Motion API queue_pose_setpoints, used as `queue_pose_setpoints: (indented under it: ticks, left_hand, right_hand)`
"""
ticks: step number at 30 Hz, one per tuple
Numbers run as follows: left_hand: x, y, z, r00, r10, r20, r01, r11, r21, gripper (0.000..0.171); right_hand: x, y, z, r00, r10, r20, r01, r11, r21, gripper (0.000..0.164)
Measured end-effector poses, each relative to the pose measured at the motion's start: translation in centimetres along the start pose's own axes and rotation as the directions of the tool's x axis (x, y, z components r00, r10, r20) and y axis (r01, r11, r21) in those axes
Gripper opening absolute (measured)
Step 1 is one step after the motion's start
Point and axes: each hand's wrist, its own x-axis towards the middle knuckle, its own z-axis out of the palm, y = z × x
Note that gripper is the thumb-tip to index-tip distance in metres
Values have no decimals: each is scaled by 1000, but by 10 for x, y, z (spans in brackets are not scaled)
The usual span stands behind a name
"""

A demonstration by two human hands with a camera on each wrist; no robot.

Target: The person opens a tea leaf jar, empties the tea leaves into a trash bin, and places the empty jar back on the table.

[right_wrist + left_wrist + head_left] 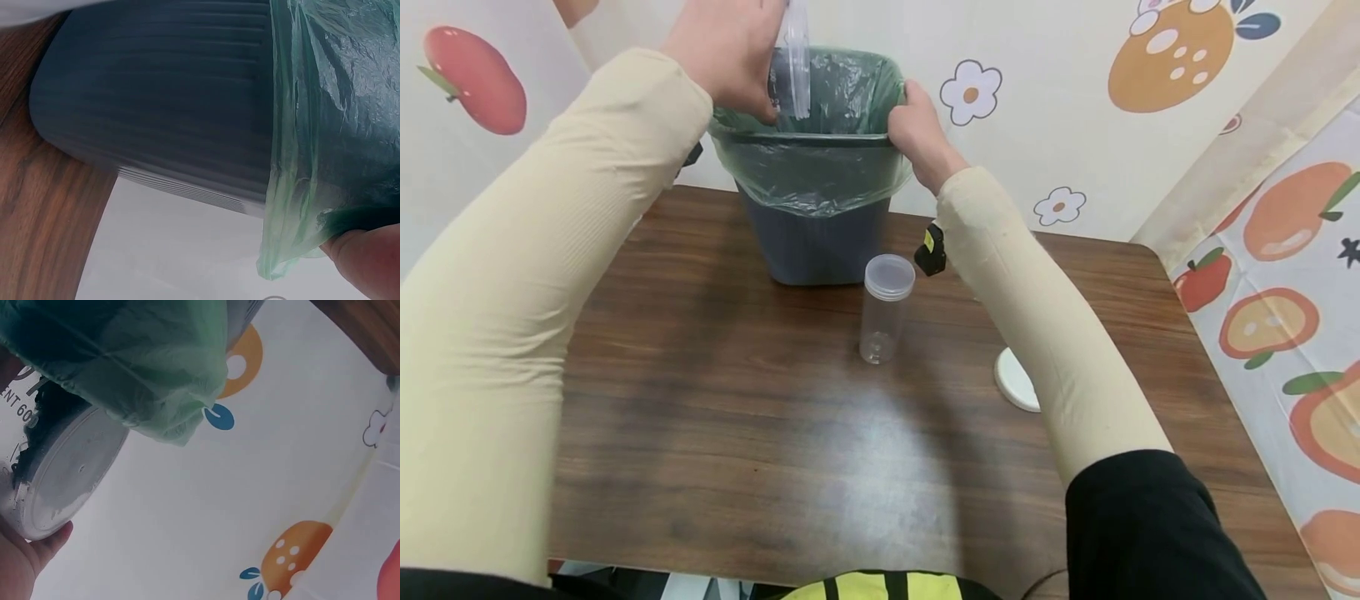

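Note:
At the back of the table stands a dark grey trash bin [816,246], lined with a translucent green bag [805,175] folded over its rim. My left hand [733,54] grips a clear plastic container [798,71] at the bin's mouth. In the left wrist view, that container [78,469] is tilted, showing its round base and printed lettering, with a fingertip below it. On the bin's right side, my right hand [921,137] holds the rim and bag edge. The right wrist view shows the thumb [369,253] against the liner [290,187].
A clear jar [882,325] with a translucent lid stands upright in front of the bin. A white round disc [1015,380] lies partly hidden under the right forearm. Behind the wooden table [737,467] hangs a fruit-and-flower-patterned sheet [1022,50].

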Motion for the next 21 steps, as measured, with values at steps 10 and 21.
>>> queue_pose_setpoints:
  ticks: [10, 21]
  left_hand:
    - [0, 6, 3, 1000, 0, -14, 1, 1000, 16, 122]
    - [1, 7, 7, 998, 16, -67, -15, 1000, 22, 126]
  right_hand:
    - [-2, 1, -1, 1000, -7, 3, 7, 1000, -2, 53]
    - [-2, 2, 2, 1000, -14, 14, 15, 1000, -16, 53]
